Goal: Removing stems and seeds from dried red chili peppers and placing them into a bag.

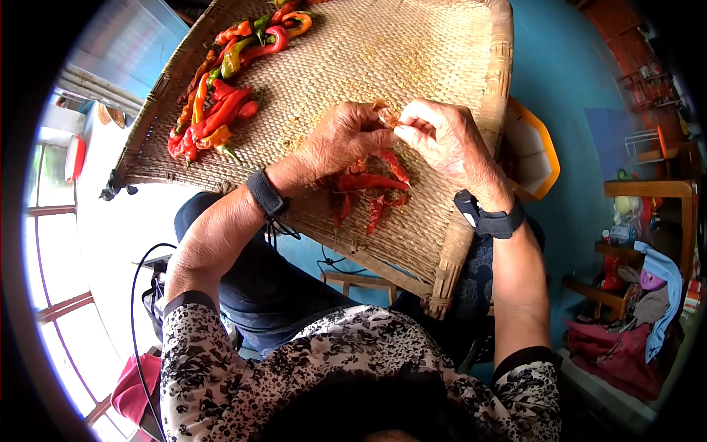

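A wide woven tray (pixel 442 44) rests across my lap. Over its middle, my left hand (pixel 342 138) and my right hand (pixel 447 141) meet, fingertips pinched together on a brownish-red, papery dried chili pepper (pixel 386 115). Most of that pepper is hidden by the fingers. Just below the hands lies a small heap of dried red chilies (pixel 368 182), partly under my left wrist. Fresh-looking red, orange and green peppers (pixel 228 110) are piled along the tray's left side. Pale yellow seeds (pixel 412 70) are scattered over the weave.
Beyond the tray's right rim stands a yellow-edged container (pixel 541 151) with a pale inside. A wooden chair (pixel 648 190) and heaped cloths (pixel 618 353) are at the far right. Bright windows (pixel 66 295) line the left, and a black cable (pixel 134 317) hangs beside my left arm.
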`<state>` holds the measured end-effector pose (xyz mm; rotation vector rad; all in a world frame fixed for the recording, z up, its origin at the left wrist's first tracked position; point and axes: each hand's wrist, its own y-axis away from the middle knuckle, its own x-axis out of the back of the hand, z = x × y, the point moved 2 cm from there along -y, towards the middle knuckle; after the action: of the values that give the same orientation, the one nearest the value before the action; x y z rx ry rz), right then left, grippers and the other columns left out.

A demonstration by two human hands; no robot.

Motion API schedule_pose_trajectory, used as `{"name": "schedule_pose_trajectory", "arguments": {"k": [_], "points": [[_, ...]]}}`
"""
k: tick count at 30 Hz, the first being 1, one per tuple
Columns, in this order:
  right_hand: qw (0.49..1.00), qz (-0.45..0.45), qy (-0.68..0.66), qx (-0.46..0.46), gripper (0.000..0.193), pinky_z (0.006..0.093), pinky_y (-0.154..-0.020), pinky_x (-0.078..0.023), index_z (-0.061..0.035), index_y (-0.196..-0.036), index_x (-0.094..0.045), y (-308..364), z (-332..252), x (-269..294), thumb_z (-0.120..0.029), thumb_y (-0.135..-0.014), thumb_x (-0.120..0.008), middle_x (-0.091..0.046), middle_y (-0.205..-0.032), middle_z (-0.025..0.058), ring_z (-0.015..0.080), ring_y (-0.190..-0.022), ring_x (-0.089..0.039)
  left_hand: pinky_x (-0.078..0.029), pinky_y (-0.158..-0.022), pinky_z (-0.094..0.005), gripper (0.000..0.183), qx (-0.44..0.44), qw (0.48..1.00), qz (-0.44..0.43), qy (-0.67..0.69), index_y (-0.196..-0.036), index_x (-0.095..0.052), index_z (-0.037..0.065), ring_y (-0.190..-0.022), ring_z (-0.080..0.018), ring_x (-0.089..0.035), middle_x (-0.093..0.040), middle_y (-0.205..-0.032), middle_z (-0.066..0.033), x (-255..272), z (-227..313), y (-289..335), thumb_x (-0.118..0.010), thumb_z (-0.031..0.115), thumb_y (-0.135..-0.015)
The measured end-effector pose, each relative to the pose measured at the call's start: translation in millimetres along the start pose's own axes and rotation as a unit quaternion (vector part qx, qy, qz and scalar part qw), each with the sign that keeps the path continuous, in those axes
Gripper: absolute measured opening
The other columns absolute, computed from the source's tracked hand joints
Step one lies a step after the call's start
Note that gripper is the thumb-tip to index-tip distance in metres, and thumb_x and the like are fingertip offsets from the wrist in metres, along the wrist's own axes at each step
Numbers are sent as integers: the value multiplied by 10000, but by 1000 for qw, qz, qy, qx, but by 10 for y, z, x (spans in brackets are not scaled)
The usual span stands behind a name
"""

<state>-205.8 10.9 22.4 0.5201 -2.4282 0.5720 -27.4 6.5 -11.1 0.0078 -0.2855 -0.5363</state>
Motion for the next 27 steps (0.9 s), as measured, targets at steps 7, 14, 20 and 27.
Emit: {"name": "schedule_pose_trajectory", "arguments": {"k": [7, 14, 20, 27], "points": [[996, 52, -46, -50, 57, 226, -524, -453, -27, -824, -608, 99, 215, 235, -72, -838, -639, -580, -644, 10, 79, -592, -555, -511, -675, -285, 170, -46, 990, 16, -130, -992, -642, 30, -746, -129, -633, -672, -810, -60, 111, -50, -30, -609, 141, -868], [951, -9, -246, -187, 129, 187, -519, -446, -24, -864, -604, 166, 166, 268, -151, -869, -626, -588, -705, -24, 38, -596, -543, -499, -678, -393, 177, -105, 909, 54, -399, -911, -592, 72, -774, -296, -614, -596, -808, -107, 5, -237, -27, -637, 211, -812], [944, -24, -274, -183, 155, 185, -508, -444, -39, -863, -593, 180, 191, 321, -189, -868, -628, -584, -718, -16, 31, -589, -529, -489, -670, -401, 191, -93, 906, 35, -411, -891, -577, 78, -776, -306, -605, -591, -804, -101, 18, -258, -33, -645, 233, -802], [978, 123, -109, -125, 150, 207, -553, -461, -2, -876, -600, 247, 254, 608, -146, -854, -635, -608, -737, 11, 89, -637, -574, -501, -679, -390, 240, -41, 893, 30, -447, -918, -589, 77, -769, -299, -613, -595, -795, -94, 37, -291, -48, -664, 266, -789]]}}
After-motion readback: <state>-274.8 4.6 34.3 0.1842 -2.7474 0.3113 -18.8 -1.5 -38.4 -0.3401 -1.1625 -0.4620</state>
